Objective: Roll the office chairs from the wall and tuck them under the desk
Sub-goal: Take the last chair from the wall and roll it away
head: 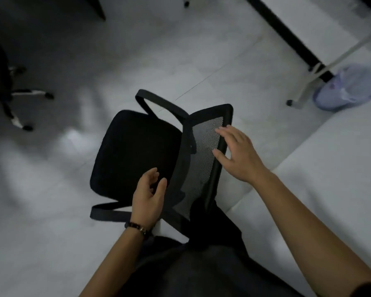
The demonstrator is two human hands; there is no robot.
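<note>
A black office chair with a mesh backrest and two armrests stands on the pale floor right in front of me. My right hand hovers open over the top edge of the backrest, fingers spread, at most brushing the frame. My left hand is open beside the backrest's lower left side, above the near armrest, holding nothing. A second office chair with a star base and castors stands at the far left, mostly dark.
A desk with a black edge runs across the upper right. A white wheeled stand and a bin lined with a pale bag sit at the right. A white wall base runs along the lower right. A dark furniture leg is at the top.
</note>
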